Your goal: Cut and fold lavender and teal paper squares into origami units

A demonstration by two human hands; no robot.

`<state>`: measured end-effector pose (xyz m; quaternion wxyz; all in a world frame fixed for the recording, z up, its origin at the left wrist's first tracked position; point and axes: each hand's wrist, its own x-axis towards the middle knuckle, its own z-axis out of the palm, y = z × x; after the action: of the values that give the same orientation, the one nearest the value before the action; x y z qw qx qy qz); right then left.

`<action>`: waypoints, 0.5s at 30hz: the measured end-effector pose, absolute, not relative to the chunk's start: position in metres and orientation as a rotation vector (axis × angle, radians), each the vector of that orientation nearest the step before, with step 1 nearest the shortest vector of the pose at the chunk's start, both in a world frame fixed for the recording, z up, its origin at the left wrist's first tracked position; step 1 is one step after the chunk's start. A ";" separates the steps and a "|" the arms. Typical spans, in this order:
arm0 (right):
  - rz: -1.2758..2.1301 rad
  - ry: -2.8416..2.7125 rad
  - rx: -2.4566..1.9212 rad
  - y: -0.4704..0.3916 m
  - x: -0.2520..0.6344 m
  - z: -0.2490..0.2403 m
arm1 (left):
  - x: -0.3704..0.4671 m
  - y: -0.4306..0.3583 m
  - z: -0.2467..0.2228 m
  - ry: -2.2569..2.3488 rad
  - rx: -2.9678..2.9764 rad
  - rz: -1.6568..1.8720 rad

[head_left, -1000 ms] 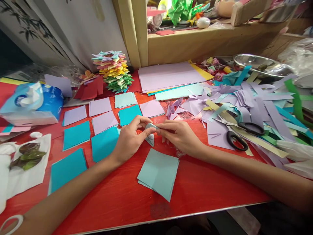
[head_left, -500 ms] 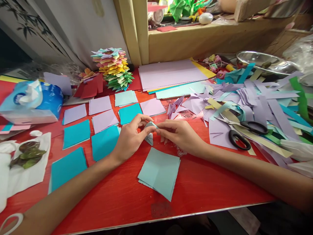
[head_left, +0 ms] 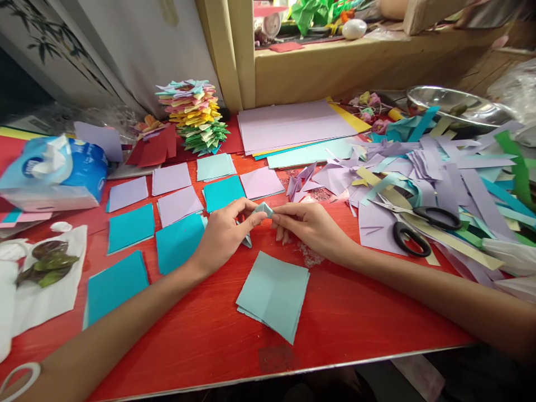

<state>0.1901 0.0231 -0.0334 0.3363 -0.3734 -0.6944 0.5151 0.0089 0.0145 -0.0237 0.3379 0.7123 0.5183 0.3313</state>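
Between my two hands is a small folded piece of light blue paper (head_left: 263, 209). My left hand (head_left: 224, 231) pinches it with thumb and fingers, and part of the paper pokes out below the palm. At its right end, the thumb and forefinger of my right hand (head_left: 307, 226) are closed on the same piece. Just below, a short stack of pale aqua paper squares (head_left: 274, 296) lies on the red table (head_left: 201, 346). Close to my left wrist is a stack of teal squares (head_left: 178, 243).
Black-handled scissors (head_left: 422, 223) rest on a heap of paper strips (head_left: 444, 167) at the right. Several more square stacks spread leftward, near a tissue pack (head_left: 54, 173). Behind them stand a tower of folded paper (head_left: 195, 117) and large lilac sheets (head_left: 293, 128). A metal bowl (head_left: 460, 103) sits back right.
The folded paper has turned in my fingers, so its lower flap now shows further left and its top end faces up more. Both hands stay in nearly the same place.
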 end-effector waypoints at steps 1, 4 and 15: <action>1.340 -1.820 -0.977 0.023 0.190 -0.034 | 0.009 0.015 -0.024 1.355 1.851 0.865; 1.294 -1.867 -0.996 0.023 0.190 -0.034 | 0.010 0.014 -0.023 1.364 1.842 0.854; 1.477 -1.710 -0.995 0.028 0.191 -0.030 | 0.010 0.012 -0.023 1.380 1.835 0.903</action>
<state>0.1908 0.0279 -0.0300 0.3301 -0.3805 -0.6539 0.5645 0.0099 0.0118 -0.0230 0.3309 0.7018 0.5280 0.3453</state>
